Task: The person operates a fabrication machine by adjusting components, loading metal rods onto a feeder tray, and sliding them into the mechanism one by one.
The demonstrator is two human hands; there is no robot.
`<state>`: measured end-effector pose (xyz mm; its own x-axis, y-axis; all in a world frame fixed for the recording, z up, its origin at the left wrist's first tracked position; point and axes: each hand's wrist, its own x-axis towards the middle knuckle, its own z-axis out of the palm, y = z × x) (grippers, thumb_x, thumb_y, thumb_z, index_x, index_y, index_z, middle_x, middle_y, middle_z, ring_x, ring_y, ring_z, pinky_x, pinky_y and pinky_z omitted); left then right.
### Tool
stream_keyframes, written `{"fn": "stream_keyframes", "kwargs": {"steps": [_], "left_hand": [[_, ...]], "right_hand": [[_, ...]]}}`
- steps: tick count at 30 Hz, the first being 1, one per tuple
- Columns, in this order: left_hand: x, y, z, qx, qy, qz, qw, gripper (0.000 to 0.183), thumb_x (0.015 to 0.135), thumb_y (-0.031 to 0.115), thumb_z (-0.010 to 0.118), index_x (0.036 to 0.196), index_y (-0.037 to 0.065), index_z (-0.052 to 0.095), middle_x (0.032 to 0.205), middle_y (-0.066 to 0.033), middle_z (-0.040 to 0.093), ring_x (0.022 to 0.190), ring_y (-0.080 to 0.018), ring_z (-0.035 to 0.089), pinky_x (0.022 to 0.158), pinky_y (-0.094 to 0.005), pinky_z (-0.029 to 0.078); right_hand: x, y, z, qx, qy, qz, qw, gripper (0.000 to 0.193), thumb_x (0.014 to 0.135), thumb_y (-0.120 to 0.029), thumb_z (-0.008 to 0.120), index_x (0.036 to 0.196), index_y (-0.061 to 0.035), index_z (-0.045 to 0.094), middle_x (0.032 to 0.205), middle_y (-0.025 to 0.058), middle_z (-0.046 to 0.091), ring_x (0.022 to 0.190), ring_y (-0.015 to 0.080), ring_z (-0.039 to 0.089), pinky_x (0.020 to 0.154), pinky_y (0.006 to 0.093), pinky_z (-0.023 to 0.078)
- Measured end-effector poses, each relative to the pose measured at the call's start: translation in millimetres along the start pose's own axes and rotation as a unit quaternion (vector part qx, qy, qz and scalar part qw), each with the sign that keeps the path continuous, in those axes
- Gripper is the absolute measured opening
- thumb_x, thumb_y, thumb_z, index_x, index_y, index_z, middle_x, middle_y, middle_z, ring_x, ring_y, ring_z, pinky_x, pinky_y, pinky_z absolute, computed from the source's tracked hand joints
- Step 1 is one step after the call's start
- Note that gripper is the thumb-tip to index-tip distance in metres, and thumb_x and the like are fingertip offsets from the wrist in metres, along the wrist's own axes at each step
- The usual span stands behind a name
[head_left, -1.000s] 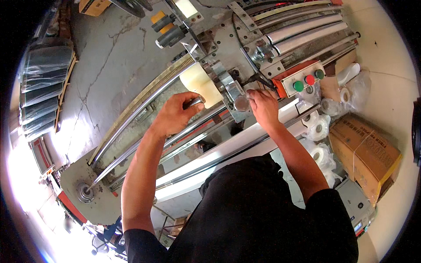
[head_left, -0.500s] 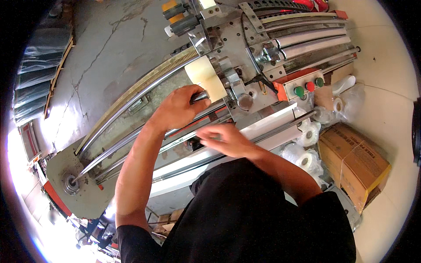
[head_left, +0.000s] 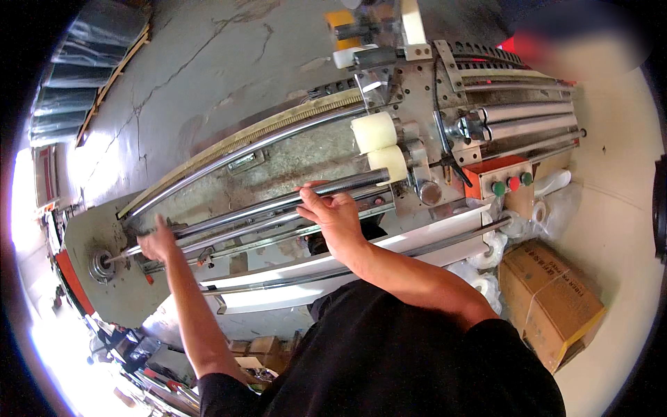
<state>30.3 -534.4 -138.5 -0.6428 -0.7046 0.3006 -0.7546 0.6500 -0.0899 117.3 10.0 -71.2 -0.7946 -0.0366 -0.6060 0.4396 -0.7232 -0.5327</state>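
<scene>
A long shiny metal rod slants across the machine bed, its right end beside two cream rollers. My right hand is closed round it a little left of that end, thumb on the near side and fingertips partly hidden behind it. Farther left, my left hand is on the rod near its left end, thumb raised; motion smears it somewhat. Just beyond that hand, a thin spindle leads into a round metal hub on the grey end plate.
Right of the rollers is a metal carriage plate. An orange control box carries green and red buttons. Clear plastic rolls and a cardboard box stand at the right. A white rail runs along the near side. Wrapped dark bundles lie at far left.
My left hand has left the rod's right end and moved far left along it. My right hand has risen and taken hold of the rod. The view has shifted, moving the machine rightward in it.
</scene>
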Motion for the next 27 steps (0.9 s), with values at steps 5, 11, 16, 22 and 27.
{"fn": "stream_keyframes", "kwargs": {"steps": [5, 11, 16, 22, 27], "left_hand": [[47.1, -82.6, 22.3, -0.694, -0.312, -0.359, 0.541, 0.038, 0.106, 0.032, 0.063, 0.132, 0.003, 0.065, 0.128, -0.0139, 0.070, 0.116, -0.0338, 0.067, 0.103, -0.0537, 0.055], [-51.3, 32.4, -36.0, -0.784, -0.366, -0.276, 0.419, 0.016, 0.105, 0.013, 0.061, 0.093, 0.003, 0.064, 0.092, -0.0138, 0.070, 0.091, -0.0300, 0.069, 0.094, -0.0439, 0.059], [-249.0, 33.2, -160.6, -0.708, -0.495, -0.255, 0.434, 0.015, 0.109, 0.024, 0.060, 0.104, 0.010, 0.065, 0.105, -0.0085, 0.074, 0.091, -0.0164, 0.069, 0.074, -0.0275, 0.060], [-386.2, 22.6, -173.6, -0.628, -0.517, -0.402, 0.420, 0.005, 0.104, 0.013, 0.067, 0.101, 0.009, 0.066, 0.108, -0.0084, 0.078, 0.094, -0.0137, 0.073, 0.076, -0.0273, 0.061], [-422.1, 9.6, -112.3, -0.580, -0.532, -0.406, 0.465, 0.015, 0.100, 0.017, 0.074, 0.113, 0.010, 0.070, 0.109, -0.0064, 0.077, 0.090, -0.0142, 0.070, 0.077, -0.0282, 0.060]], "right_hand": [[2.4, -3.7, -7.5, -0.072, 0.083, 0.003, 0.994, 0.036, 0.094, -0.037, 0.085, 0.085, -0.0053, 0.070, 0.087, 0.0064, 0.075, 0.078, 0.0163, 0.072, 0.080, 0.0305, 0.062], [-19.9, -68.3, -92.3, -0.092, 0.157, -0.174, 0.968, 0.042, 0.103, -0.042, 0.074, 0.120, -0.0033, 0.071, 0.110, 0.0071, 0.071, 0.094, 0.0176, 0.069, 0.091, 0.0388, 0.061], [-125.9, -160.6, -235.3, -0.032, 0.205, -0.176, 0.962, 0.041, 0.108, -0.038, 0.065, 0.133, -0.0057, 0.066, 0.125, 0.0091, 0.073, 0.115, 0.0187, 0.068, 0.103, 0.0330, 0.055], [-172.3, -154.4, -420.2, -0.036, 0.186, -0.044, 0.981, 0.032, 0.108, -0.032, 0.067, 0.129, -0.0083, 0.069, 0.125, 0.0048, 0.075, 0.114, 0.0163, 0.069, 0.101, 0.0342, 0.056], [-149.6, -116.0, -437.8, -0.058, 0.297, -0.041, 0.952, 0.034, 0.102, -0.037, 0.075, 0.123, -0.0110, 0.072, 0.110, 0.0001, 0.077, 0.098, 0.0144, 0.071, 0.092, 0.0312, 0.058]]}}
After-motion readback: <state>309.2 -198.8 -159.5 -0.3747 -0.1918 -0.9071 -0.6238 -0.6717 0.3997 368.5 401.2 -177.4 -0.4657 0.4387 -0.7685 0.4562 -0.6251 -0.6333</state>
